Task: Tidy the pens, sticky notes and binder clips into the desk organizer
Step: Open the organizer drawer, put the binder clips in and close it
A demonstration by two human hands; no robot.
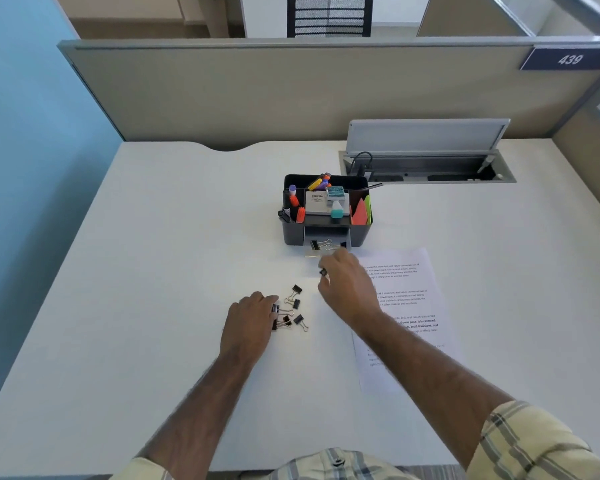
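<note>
A dark grey desk organizer [291, 233] stands mid-desk, holding pens and markers [321, 183] at the back and left, a stamp pad box in the middle and red and green sticky notes [361, 213] on the right. Its small front drawer [326, 245] is pulled out with binder clips inside. Several black binder clips [297, 303] lie loose on the desk. My right hand [347, 289] hovers just in front of the drawer and pinches one black binder clip [323, 271]. My left hand [252, 323] rests on the desk with its fingertips on the clips at the pile's left edge.
A printed paper sheet [409, 306] lies under my right forearm, right of the clips. An open cable tray [430, 168] with a raised lid sits behind the organizer. Grey partition walls enclose the desk at the back and right.
</note>
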